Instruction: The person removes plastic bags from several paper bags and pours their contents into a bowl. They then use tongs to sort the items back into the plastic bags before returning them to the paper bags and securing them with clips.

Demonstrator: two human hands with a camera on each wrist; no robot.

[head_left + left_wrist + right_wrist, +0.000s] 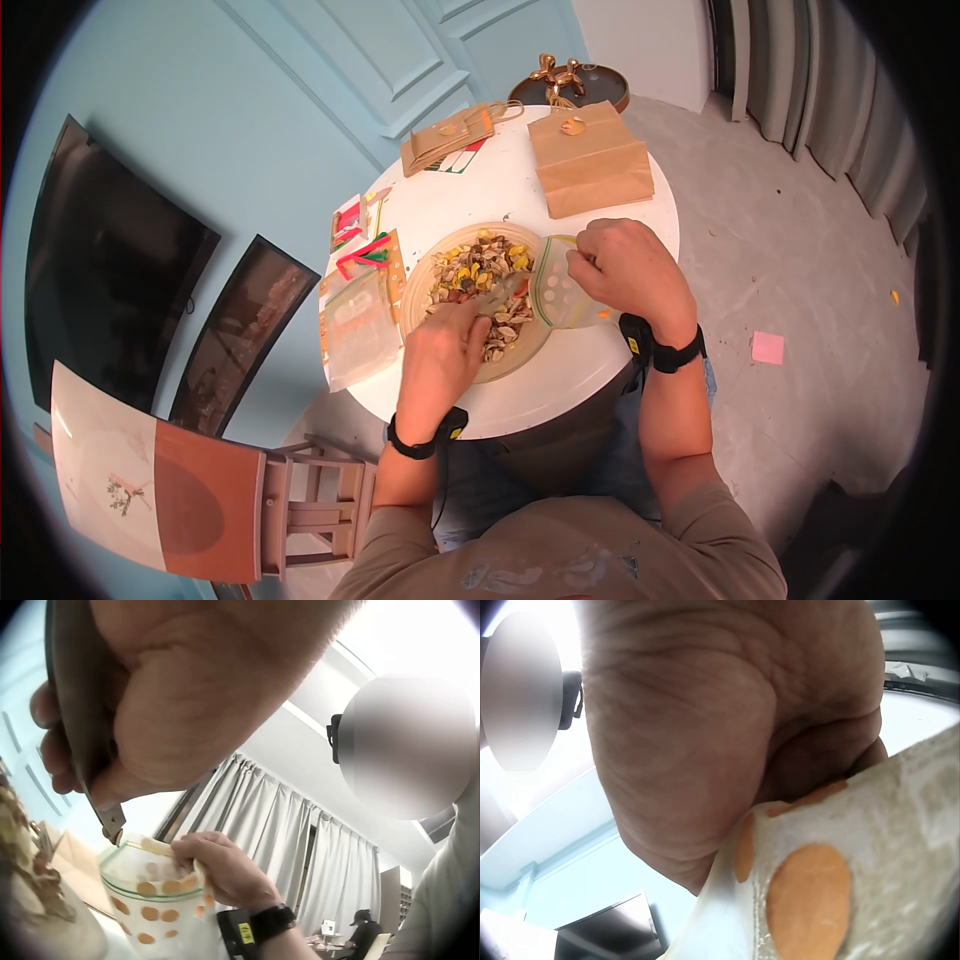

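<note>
My left hand (440,352) (180,697) grips a grey metal tool (75,712), perhaps tongs, over a round tray (520,366) of mixed dried pieces (485,262). A small piece (114,835) sits at the tool's tip, above the mouth of a clear zip bag (560,285) (154,900) with orange dots. With curled fingers, my right hand (635,275) (225,870) (697,727) pinches the bag's rim at the tray's right side. The bag's mouth is spread apart, with its green seal line facing the tray.
Two brown paper bags (592,165) (445,138) are at the table's far side. At the left lie a flat plastic bag (362,325) and red and green strips (365,255). A balloon-dog figure (558,76) stands behind the white table (400,212). A seated person (366,934) appears in the background.
</note>
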